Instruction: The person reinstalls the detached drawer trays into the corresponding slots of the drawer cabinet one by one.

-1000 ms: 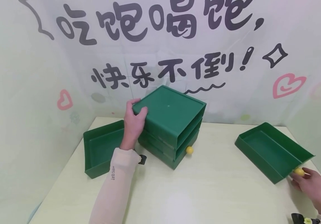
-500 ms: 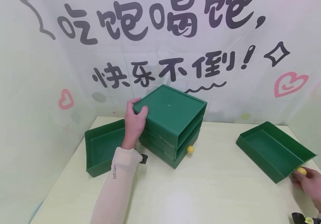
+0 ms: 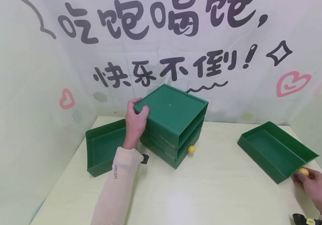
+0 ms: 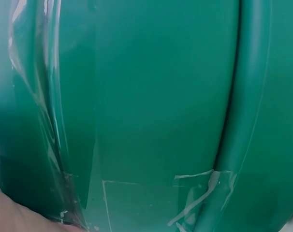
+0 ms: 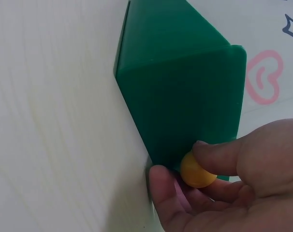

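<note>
A green plastic drawer cabinet [image 3: 172, 109] stands at the middle back of the table, its two upper slots hollow. In its lowest slot sits a drawer with a yellow ball knob [image 3: 191, 149]. My left hand [image 3: 136, 123] grips the cabinet's top left edge, the thumb lying on the top. The left wrist view shows the cabinet's side wall [image 4: 156, 106] up close, with clear tape over the seams. At the far right a pulled-out green drawer [image 3: 273, 150] lies on the table, and my right hand [image 3: 316, 186] pinches its yellow knob [image 5: 197, 171] between thumb and fingers.
Another green drawer [image 3: 101, 150] rests at the left of the pale table [image 3: 205, 193], partly hidden behind the left forearm. A white printed cloth [image 3: 155, 62] with dark lettering hangs behind the table and along both sides.
The right fingers have closed more snugly round the drawer's knob. Everything else has shifted only slightly with the head camera; the cabinet and left hand keep their places.
</note>
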Demonstrator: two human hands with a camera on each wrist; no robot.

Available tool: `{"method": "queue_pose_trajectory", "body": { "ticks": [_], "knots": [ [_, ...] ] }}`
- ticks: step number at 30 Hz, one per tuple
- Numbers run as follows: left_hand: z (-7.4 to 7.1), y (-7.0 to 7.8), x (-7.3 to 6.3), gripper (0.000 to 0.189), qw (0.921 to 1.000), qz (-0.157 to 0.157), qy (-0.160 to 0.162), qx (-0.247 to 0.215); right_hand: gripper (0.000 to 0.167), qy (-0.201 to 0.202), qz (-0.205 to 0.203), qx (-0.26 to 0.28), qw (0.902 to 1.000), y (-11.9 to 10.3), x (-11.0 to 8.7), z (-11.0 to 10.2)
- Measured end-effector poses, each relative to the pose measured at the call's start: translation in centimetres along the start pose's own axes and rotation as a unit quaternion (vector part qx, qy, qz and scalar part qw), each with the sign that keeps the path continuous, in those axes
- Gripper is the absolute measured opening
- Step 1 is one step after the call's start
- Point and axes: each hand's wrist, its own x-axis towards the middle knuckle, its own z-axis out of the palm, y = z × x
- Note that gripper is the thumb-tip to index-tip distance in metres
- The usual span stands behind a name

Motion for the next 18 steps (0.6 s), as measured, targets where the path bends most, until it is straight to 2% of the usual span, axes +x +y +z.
{"method": "queue_pose_trajectory", "body": {
  "ticks": [9, 18],
  "knots": [
    [0.2, -0.11, -0.15, 0.044, 0.9999, 0.005, 0.014, -0.002, 0.068, 0.008, 0.012, 0.019, 0.9997, -0.45, -0.68, 0.07],
    [0.2, 0.05, -0.33, 0.044, 0.9996, 0.011, 0.025, 0.002, 0.068, 0.041, 0.02, 0.031, 0.9985, -0.47, -0.94, 0.07]
  ]
}}
